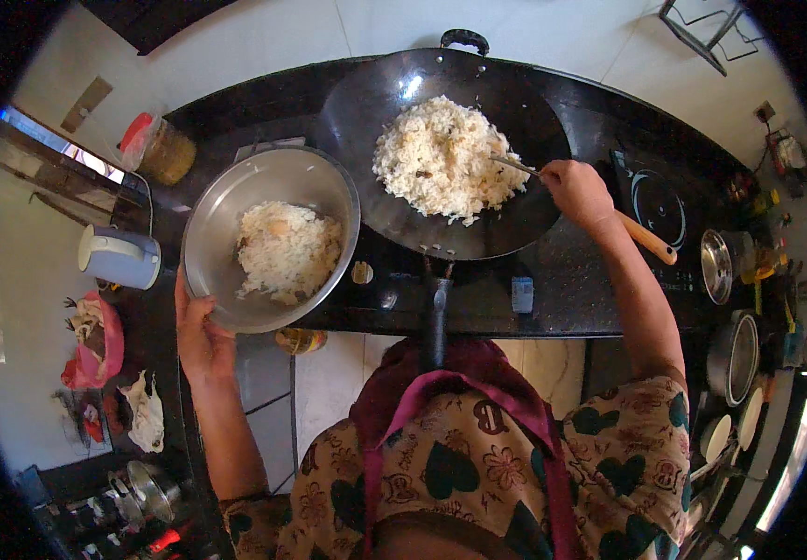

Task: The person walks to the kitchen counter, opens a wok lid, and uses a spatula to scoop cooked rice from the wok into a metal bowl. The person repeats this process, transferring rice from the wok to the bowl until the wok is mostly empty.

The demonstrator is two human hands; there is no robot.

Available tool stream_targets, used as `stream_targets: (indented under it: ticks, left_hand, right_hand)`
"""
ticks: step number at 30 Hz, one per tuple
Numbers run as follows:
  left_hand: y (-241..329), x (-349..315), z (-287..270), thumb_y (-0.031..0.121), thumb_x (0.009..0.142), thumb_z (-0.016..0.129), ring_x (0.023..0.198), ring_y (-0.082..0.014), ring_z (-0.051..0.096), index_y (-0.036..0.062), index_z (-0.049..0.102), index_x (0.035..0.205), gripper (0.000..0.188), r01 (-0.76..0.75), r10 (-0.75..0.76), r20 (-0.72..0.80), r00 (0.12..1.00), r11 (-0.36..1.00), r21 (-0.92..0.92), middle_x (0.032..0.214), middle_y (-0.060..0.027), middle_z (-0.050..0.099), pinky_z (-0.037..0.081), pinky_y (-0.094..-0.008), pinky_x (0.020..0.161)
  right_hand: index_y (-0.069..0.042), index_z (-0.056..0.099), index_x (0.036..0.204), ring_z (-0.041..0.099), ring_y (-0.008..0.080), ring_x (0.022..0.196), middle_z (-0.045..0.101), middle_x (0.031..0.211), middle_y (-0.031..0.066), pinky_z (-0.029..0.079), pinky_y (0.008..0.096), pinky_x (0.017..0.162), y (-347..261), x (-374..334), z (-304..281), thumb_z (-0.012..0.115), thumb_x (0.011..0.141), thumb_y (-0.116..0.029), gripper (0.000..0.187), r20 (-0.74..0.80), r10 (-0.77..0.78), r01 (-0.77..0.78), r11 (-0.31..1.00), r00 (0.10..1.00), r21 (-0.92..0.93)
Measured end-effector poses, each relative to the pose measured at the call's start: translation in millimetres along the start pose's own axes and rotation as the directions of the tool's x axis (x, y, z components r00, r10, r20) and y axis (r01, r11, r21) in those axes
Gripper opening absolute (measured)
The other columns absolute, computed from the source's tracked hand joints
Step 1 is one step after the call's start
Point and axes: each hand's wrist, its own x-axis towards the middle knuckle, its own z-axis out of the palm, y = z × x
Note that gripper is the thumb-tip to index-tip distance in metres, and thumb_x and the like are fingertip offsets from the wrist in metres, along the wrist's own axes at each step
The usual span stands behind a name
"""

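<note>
My left hand (205,338) grips the near-left rim of a wide steel bowl (212,224), which is tilted beside the wok. Inside the bowl lies a clump of cooked rice (288,250). A dark wok (539,140) sits on the stove, its black handle pointing toward me. The larger heap of rice (441,154), with a few brown bits, rests in it. Closed around a spatula (648,236) with a wooden handle, my right hand (576,189) is over the wok's right side. The spatula's metal shaft reaches into the rice, which hides its head.
A red-lidded jar (168,154) and a pale blue-grey jug (123,257) stand left of the bowl. Right of the wok is a second cooktop (657,205), with a metal bowl (716,266) beyond it. A small blue-white packet (522,294) lies near the counter's front edge.
</note>
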Motion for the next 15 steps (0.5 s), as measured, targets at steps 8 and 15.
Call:
stream_targets:
  ticks: [8, 15]
  left_hand:
    - [3, 5, 36, 0.001, 0.074, 0.051, 0.118, -0.0272, 0.049, 0.0034, 0.031, 0.14, 0.069, 0.034, -0.032, 0.1, 0.994, 0.999, -0.018, 0.132, -0.0133, 0.046, 0.043, -0.0415, 0.097]
    - [5, 5, 60, 0.0, 0.075, 0.049, 0.111, -0.0225, 0.054, 0.0029, 0.033, 0.138, 0.066, 0.057, -0.049, 0.16, 0.986, 0.997, -0.042, 0.126, -0.0115, 0.051, 0.05, -0.0348, 0.088]
  right_hand:
    - [-0.009, 0.068, 0.091, 0.063, 0.0361, 0.078, 0.065, 0.082, 0.0169, 0.05, 0.0438, 0.071, 10, -31, -13, 0.059, 0.083, -0.022, 0.018, -0.125, 0.104, -0.092, 0.991, 0.987, 0.097]
    - [-0.009, 0.068, 0.09, 0.063, 0.0354, 0.076, 0.065, 0.082, 0.0166, 0.05, 0.0434, 0.07, -5, -38, -31, 0.06, 0.083, -0.024, 0.018, -0.178, 0.075, -0.062, 0.995, 0.981, 0.078]
